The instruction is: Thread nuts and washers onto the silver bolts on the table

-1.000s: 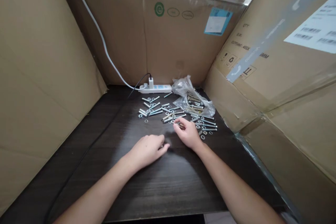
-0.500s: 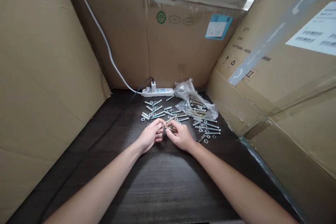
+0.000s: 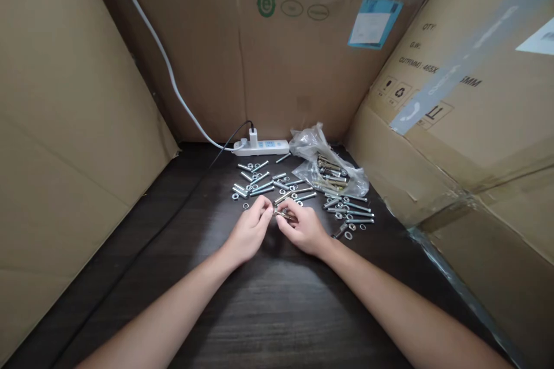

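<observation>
My right hand [image 3: 304,226] is closed around a yellowish metal bolt [image 3: 289,216], which lies roughly level with its end toward my left hand. The thumb and fingertips of my left hand [image 3: 251,229] are pinched together at that end. A small shiny piece [image 3: 274,209] shows between the two hands, too small to name. Just beyond my fingers, silvery bolts [image 3: 262,188], some with sleeves, lie scattered with loose nuts and washers. More bolts [image 3: 359,206] and a flat washer [image 3: 348,236] lie right of my right hand.
A clear plastic bag [image 3: 309,144] with many bolts lies at the back right. Behind, a white power strip [image 3: 264,148] holds a plug with a black cable [image 3: 173,216] crossing the dark table [image 3: 277,311]. Cardboard walls [image 3: 294,75] enclose the back and both sides.
The view has tilted slightly downward. My left thumb and fingers have shifted and now press together at the bolt's end. The right hand still holds the bolt.
</observation>
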A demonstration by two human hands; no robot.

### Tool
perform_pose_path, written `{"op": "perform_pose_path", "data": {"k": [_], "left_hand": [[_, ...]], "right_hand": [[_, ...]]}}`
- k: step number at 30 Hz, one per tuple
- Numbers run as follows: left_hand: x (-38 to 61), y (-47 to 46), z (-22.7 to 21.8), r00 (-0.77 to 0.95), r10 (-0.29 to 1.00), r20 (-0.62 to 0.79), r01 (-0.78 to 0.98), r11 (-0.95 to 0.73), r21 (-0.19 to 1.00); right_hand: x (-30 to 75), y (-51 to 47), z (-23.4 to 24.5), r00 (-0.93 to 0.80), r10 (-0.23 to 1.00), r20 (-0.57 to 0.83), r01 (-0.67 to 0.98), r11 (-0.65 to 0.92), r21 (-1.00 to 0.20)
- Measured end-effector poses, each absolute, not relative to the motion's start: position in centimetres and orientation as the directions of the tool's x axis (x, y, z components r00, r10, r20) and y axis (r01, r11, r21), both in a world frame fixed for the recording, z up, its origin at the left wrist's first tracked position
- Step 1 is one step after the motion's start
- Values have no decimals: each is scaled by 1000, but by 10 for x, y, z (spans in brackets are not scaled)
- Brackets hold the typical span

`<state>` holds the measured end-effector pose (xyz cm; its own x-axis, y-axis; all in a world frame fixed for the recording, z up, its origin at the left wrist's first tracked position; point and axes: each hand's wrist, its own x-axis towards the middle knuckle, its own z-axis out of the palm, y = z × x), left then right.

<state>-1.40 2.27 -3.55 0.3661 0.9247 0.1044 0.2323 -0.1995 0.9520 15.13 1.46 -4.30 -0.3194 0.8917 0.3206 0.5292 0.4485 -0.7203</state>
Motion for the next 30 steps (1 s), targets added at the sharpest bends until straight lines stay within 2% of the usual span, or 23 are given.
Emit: {"op": "perform_pose_path", "data": {"k": [3, 9, 17, 26, 30], "left_hand": [[-17, 21, -35, 385, 909, 159, 383, -314, 869], [-19, 18, -30, 436, 890, 130, 508, -363, 781], [-21, 17, -24, 487, 859, 159, 385, -374, 844], [-20, 20, -29, 462, 849, 257, 268, -410, 872], [-20, 20, -30, 436, 865, 247, 241, -377, 894]], "right_hand": [[151, 14, -43, -325, 887, 328, 542, 459, -704], [151, 12, -42, -331, 884, 329, 580, 466, -669], [151, 13, -44, -319, 903, 289, 617, 429, -660], [153, 15, -41, -350, 902, 252, 606, 423, -673], [152, 15, -42, -343, 903, 258, 588, 421, -691]]}}
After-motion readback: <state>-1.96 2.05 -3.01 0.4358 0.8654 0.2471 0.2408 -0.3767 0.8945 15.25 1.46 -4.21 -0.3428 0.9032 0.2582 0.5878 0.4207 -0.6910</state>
